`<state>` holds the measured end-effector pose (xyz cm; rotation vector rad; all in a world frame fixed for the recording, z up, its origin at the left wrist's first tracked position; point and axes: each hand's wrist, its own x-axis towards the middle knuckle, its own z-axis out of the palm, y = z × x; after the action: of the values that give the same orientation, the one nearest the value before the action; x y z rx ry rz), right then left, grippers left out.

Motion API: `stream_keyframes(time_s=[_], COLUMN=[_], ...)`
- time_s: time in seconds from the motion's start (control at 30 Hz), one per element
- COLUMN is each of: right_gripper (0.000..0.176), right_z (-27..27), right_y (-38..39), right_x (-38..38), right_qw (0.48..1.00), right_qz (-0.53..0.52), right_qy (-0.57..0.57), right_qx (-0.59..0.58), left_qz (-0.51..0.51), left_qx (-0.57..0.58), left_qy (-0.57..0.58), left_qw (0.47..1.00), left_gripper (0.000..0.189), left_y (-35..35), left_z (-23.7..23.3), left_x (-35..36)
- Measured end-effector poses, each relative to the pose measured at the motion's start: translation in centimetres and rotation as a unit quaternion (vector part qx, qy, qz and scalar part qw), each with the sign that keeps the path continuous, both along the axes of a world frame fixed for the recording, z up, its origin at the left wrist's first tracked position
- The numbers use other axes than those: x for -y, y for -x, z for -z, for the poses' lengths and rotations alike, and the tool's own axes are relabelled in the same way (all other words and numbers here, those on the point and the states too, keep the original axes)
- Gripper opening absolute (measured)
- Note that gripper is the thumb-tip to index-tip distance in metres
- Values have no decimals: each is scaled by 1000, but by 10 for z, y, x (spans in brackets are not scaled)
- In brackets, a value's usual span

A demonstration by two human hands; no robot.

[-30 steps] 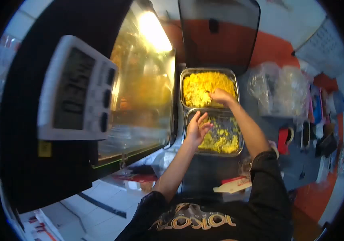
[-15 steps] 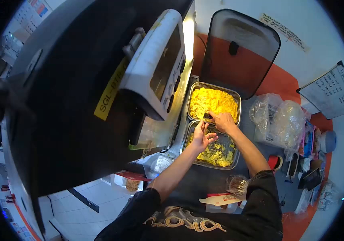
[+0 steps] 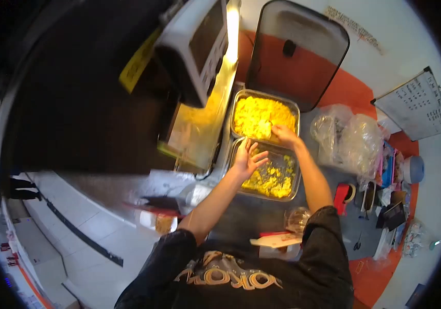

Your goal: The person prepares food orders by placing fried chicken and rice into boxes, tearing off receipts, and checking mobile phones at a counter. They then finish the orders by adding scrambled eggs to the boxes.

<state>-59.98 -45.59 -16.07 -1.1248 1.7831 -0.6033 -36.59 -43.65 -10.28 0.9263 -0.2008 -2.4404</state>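
My right hand [image 3: 285, 136] is closed at the front edge of the far tray [image 3: 296, 114], which is heaped with yellow food [image 3: 261, 114] that looks shredded or scrambled. A pale yellow lump shows beside its fingertips; whatever they grip is too small and blurred to name. My left hand [image 3: 249, 162] is open and palm up, with fingers spread, over the left side of the near tray [image 3: 293, 193]. Scattered yellow-green pieces [image 3: 277, 183] lie in that near tray. Nothing shows in the left palm.
A dark see-through panel [image 3: 297, 56] leans upright behind the trays. At left stands a large black machine with a white-framed display [image 3: 194, 49]. Clear plastic bags [image 3: 357, 141], a red tape roll [image 3: 343, 198] and a whiteboard [image 3: 416, 103] are at right. A person stands far left.
The camera view has tilted and shifted. My right hand has moved forward into the far tray's food, and the black item seen in it before is hidden now. My left fingers have spread wider.
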Motion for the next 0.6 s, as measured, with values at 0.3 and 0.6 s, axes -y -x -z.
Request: stream_keyframes(time_s=[0.3,0.6], right_gripper=[21,20], right_z=[-153,-192], right_y=[-70,-267], right_x=[-64,-231], right_qw=[930,861], right_qz=[168,197], right_qy=[-57,-153], right_qx=[321,443], left_qz=[208,50], left_qx=[25,670], left_qy=[195,585], left_qw=[958,455], left_gripper=[30,25], left_y=[-163,-410], left_z=[-93,-60], left_x=[-144,-153])
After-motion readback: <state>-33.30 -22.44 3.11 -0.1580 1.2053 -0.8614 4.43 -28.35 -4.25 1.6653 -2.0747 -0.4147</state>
